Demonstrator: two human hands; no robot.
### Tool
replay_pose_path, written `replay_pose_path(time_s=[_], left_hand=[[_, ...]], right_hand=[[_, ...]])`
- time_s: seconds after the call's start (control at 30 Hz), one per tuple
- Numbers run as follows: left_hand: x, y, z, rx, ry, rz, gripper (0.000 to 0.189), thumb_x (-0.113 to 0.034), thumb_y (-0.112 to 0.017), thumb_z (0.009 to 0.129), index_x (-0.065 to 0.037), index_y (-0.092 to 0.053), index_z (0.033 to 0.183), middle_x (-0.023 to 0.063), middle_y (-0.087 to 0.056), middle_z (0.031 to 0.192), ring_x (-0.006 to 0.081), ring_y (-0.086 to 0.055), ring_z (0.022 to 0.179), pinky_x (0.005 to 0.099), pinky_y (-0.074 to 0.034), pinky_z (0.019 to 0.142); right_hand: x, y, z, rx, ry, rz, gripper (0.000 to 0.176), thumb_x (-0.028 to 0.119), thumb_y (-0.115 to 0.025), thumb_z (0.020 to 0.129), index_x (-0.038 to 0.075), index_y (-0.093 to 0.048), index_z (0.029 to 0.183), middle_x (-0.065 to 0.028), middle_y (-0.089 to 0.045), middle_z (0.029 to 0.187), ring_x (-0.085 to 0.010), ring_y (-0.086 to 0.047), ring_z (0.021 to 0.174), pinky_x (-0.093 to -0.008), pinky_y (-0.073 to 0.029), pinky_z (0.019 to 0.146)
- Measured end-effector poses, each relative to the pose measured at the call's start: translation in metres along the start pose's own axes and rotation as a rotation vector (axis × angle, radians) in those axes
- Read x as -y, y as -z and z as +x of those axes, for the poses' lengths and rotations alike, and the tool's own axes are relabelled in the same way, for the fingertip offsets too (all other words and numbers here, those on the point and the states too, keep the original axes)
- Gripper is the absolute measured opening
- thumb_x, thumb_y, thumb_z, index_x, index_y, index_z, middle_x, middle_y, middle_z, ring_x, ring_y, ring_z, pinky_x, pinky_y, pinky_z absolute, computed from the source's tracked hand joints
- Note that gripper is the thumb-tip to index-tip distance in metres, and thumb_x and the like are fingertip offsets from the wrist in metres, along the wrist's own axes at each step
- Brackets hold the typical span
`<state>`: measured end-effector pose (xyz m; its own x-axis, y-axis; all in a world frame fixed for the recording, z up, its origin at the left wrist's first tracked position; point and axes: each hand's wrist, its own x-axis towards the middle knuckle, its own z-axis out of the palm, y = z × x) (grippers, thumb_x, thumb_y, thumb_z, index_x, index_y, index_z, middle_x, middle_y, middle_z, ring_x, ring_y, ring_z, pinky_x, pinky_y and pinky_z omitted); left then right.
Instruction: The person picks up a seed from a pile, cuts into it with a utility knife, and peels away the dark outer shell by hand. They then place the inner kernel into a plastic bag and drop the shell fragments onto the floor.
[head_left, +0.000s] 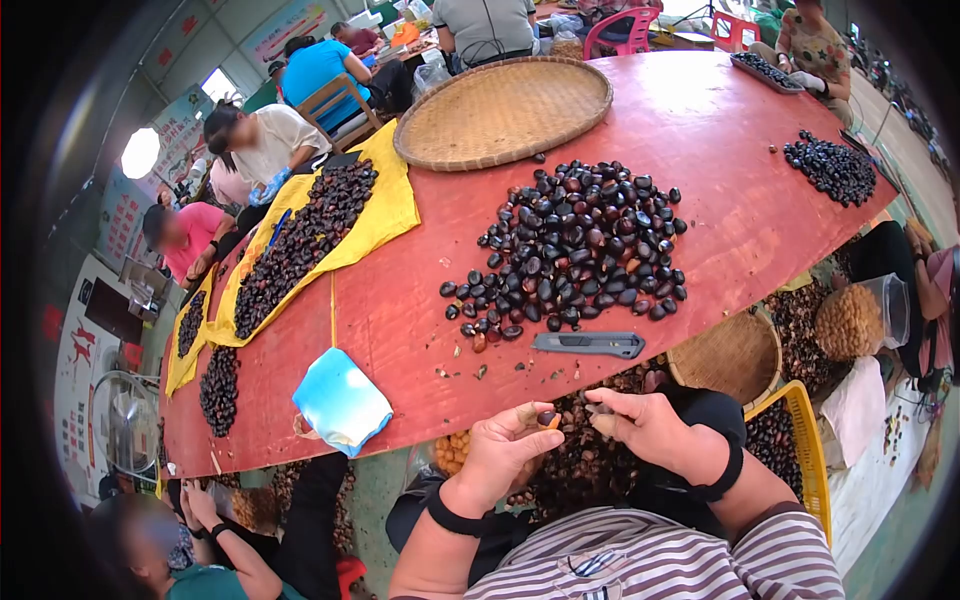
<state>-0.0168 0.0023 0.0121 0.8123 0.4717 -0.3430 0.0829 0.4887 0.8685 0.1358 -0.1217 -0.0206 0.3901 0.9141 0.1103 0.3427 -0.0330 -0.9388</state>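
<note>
Between the thumb and fingers of my left hand (508, 448) is a dark nut (547, 419) with a patch of yellow showing. Close to its right, my right hand (640, 425) is closed in a pinch; what it holds is too small to name. Both hands are just off the front edge of the red table (430, 370), above a heap of brown shells (580, 465). Beyond them on the table lie a large pile of dark nuts (580, 240) and a grey utility knife (588, 344).
A woven tray (505, 110) lies at the table's back. Left are a blue-white packet (343, 402) and nuts on yellow cloth (385, 215). A round basket (728, 355) and yellow crate (812, 465) stand right of my hands. Several people sit around.
</note>
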Motion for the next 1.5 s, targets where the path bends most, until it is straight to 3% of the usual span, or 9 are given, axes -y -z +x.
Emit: replay_pose_path(time_s=[0.2,0.5,0.8,0.9,0.97,1.1,1.13,1.27,1.5], left_hand=[[-0.005,-0.007,0.000,0.084,-0.033,0.139,0.033,0.003,-0.061,0.070,0.002,-0.054,0.102,0.0043,-0.059,0.090,0.0084,-0.054,0.079,0.0211,-0.044,0.071],[-0.012,-0.008,0.002,0.201,0.016,0.254,0.032,0.001,-0.060,0.072,0.007,-0.052,0.103,0.0064,-0.058,0.092,0.0092,-0.054,0.080,0.0195,-0.045,0.071],[0.000,-0.005,0.003,0.197,-0.017,0.322,0.029,-0.002,-0.060,0.074,0.004,-0.054,0.102,0.0022,-0.059,0.080,0.0052,-0.053,0.071,0.0173,-0.044,0.062],[-0.004,-0.011,-0.002,0.192,0.044,0.482,0.028,-0.005,-0.058,0.076,0.001,-0.054,0.103,0.0000,-0.060,0.077,0.0033,-0.051,0.065,0.0164,-0.041,0.059],[0.015,-0.012,-0.003,0.307,-0.189,0.642,0.030,-0.008,-0.059,0.076,-0.002,-0.054,0.105,-0.0023,-0.059,0.070,0.0004,-0.045,0.055,0.0154,-0.036,0.049],[0.004,-0.012,-0.001,0.147,0.060,0.382,0.031,-0.010,-0.057,0.078,-0.002,-0.052,0.107,-0.0013,-0.059,0.072,0.0015,-0.048,0.060,0.0158,-0.038,0.055],[0.006,-0.004,0.003,0.182,0.066,0.384,0.031,-0.008,-0.054,0.079,-0.001,-0.049,0.109,0.0013,-0.059,0.080,0.0045,-0.052,0.070,0.0174,-0.041,0.064],[0.005,-0.001,0.001,0.108,0.081,0.023,0.033,-0.006,-0.049,0.082,-0.001,-0.043,0.115,0.0048,-0.053,0.101,0.0108,-0.052,0.090,0.0230,-0.041,0.080],[0.009,0.000,-0.001,0.144,0.033,-0.191,0.034,-0.006,-0.046,0.084,-0.001,-0.041,0.117,0.0040,-0.052,0.102,0.0115,-0.049,0.095,0.0234,-0.037,0.084]], right_hand=[[0.032,0.006,-0.001,0.304,-0.248,0.290,0.044,0.004,-0.055,0.076,0.013,-0.044,0.118,0.0020,-0.056,0.071,-0.0052,-0.046,0.055,-0.0200,-0.042,0.054],[0.039,0.012,0.003,0.388,-0.316,0.279,0.041,0.008,-0.057,0.077,0.016,-0.046,0.116,0.0017,-0.057,0.069,-0.0043,-0.046,0.054,-0.0195,-0.043,0.055],[0.027,0.003,-0.002,0.236,-0.084,0.074,0.030,0.010,-0.059,0.074,0.011,-0.056,0.105,-0.0164,-0.060,0.078,-0.0172,-0.061,0.068,-0.0265,-0.046,0.060],[0.013,-0.005,0.000,0.041,0.198,-0.112,0.027,0.009,-0.059,0.073,0.009,-0.057,0.100,-0.0156,-0.059,0.072,-0.0253,-0.059,0.063,-0.0302,-0.047,0.058],[0.008,-0.001,0.005,0.014,0.180,-0.201,0.024,0.008,-0.058,0.073,0.009,-0.058,0.097,-0.0157,-0.056,0.068,-0.0297,-0.056,0.061,-0.0330,-0.046,0.055],[0.014,0.001,0.002,-0.062,0.020,0.224,0.024,0.008,-0.056,0.078,0.007,-0.056,0.102,-0.0066,-0.059,0.066,-0.0096,-0.052,0.054,-0.0237,-0.042,0.050],[0.024,0.011,0.003,-0.005,-0.114,0.188,0.027,0.008,-0.056,0.079,0.006,-0.054,0.105,0.0008,-0.055,0.065,-0.0020,-0.044,0.056,-0.0189,-0.039,0.050],[0.025,0.003,-0.003,0.097,-0.160,0.349,0.028,0.008,-0.055,0.079,0.007,-0.053,0.107,0.0042,-0.052,0.066,-0.0009,-0.041,0.058,-0.0169,-0.038,0.052],[0.038,-0.006,0.000,0.233,-0.228,0.374,0.036,0.008,-0.054,0.079,0.009,-0.047,0.115,0.0028,-0.055,0.078,-0.0016,-0.043,0.068,-0.0162,-0.039,0.060]])
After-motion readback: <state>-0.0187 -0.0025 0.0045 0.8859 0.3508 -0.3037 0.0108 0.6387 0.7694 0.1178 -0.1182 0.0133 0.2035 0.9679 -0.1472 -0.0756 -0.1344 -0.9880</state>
